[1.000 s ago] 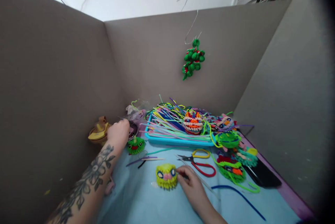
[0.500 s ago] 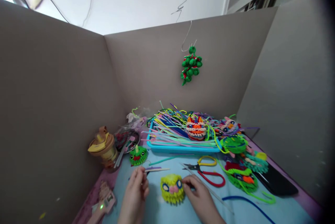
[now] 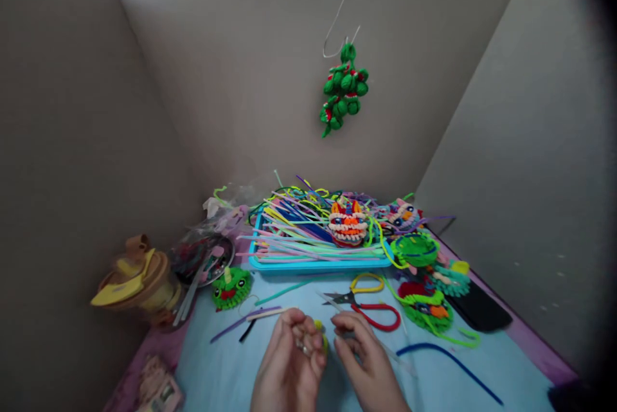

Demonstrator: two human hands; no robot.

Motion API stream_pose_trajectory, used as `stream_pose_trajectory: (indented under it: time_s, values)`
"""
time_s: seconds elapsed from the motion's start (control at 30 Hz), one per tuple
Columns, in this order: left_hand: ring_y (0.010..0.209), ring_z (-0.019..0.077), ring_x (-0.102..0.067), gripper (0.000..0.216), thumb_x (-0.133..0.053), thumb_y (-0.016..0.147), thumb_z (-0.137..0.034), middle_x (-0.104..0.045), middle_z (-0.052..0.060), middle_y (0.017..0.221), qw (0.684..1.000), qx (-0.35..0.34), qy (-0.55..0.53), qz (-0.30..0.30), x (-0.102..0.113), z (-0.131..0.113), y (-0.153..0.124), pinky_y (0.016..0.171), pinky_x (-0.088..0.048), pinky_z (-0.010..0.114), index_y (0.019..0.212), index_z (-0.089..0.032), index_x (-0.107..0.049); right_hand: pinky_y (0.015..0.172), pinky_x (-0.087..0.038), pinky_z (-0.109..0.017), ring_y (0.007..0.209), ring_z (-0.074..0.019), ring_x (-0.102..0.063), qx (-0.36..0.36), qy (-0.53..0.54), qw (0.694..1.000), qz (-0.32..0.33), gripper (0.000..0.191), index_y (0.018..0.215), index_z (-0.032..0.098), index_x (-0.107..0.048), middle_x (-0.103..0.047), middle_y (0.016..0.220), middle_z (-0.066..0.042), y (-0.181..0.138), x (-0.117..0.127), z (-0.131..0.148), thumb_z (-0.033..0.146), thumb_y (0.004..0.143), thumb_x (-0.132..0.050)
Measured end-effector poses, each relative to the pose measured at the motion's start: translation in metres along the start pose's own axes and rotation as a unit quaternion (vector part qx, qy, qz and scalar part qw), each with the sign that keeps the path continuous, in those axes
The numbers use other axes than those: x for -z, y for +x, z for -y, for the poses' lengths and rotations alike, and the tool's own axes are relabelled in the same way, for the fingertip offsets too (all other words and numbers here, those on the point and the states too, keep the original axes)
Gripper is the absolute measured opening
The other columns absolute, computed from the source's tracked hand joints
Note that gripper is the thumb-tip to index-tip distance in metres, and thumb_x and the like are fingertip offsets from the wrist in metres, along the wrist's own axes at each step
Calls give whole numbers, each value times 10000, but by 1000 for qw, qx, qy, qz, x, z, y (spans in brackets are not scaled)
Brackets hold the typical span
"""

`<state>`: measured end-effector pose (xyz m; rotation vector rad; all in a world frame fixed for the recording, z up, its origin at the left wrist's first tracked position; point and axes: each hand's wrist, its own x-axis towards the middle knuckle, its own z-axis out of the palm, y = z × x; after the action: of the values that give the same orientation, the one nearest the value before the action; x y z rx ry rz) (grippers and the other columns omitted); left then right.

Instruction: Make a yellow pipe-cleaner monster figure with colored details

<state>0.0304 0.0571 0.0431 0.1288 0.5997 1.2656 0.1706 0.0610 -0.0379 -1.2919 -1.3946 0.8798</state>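
Head view: left hand (image 3: 289, 370), palm up, fingers curled round small shiny pieces (image 3: 303, 347) in its hollow. Judged light, hard, apt to roll; best pinched singly by the edges. Too small and blurred to assign direction or long axis. Right hand (image 3: 364, 358) just beside, fingers bent; cannot tell whether gripping. Yellow item (image 3: 324, 340) mostly hidden between hands, orientation unreadable.
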Motion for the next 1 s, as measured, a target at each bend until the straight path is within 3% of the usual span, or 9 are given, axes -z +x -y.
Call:
stream_pose_trajectory:
  time_s: [0.23, 0.4, 0.53, 0.67, 0.83, 1.0]
  values:
    - [718, 143, -566, 210, -542, 805, -335, -561, 61, 785, 995, 86, -51, -20, -35, 6, 27, 675, -481, 272, 778, -140, -615, 756, -501, -305, 865, -176, -560, 62, 20, 994, -90, 193, 1031, 201, -488, -535, 994, -94, 8, 3, 2, 279, 859, -444]
    - [714, 133, -576, 285, -457, 847, -364, -571, 54, 775, 993, 111, -28, -36, -35, 11, 36, 694, -482, 270, 755, -143, -613, 727, -482, -309, 818, -154, -527, 100, 7, 983, -152, 135, 990, 215, -432, -475, 970, -73, 10, 0, 5, 277, 882, -380]
    - [950, 176, -587, 308, -434, 851, -386, -613, 88, 987, 996, 85, 3, 3, -30, 15, 30, 831, -465, 303, 860, -157, -638, 825, -435, -385, 944, -193, -489, 181, -78, 966, -169, 124, 961, 216, -481, -457, 992, -71, 6, 8, 19, 244, 844, -449]
    - [1105, 221, -532, 314, -438, 847, -374, -590, 122, 1140, 998, 53, 18, 17, -30, 18, 18, 901, -446, 339, 952, -149, -631, 881, -386, -417, 1029, -216, -446, 220, -190, 952, -96, 135, 907, 228, -605, -445, 1060, -67, 4, 20, 41, 239, 827, -497]
    - [1012, 192, -591, 247, -439, 858, -252, -633, 127, 1055, 999, 18, 7, -43, -24, 21, -1, 840, -492, 287, 912, -114, -637, 907, -357, -416, 1038, -217, -427, 273, -254, 928, 15, 155, 916, 260, -649, -464, 1067, -57, 5, 22, 64, 220, 790, -569]
    - [860, 167, -637, 238, -427, 850, -176, -668, 97, 893, 996, -18, 12, -92, 1, 28, -15, 800, -508, 283, 811, -112, -654, 937, -345, -435, 1097, -237, -364, 342, -286, 890, 98, 166, 895, 251, -627, -459, 1175, -50, -5, 7, 69, 168, 759, -581]
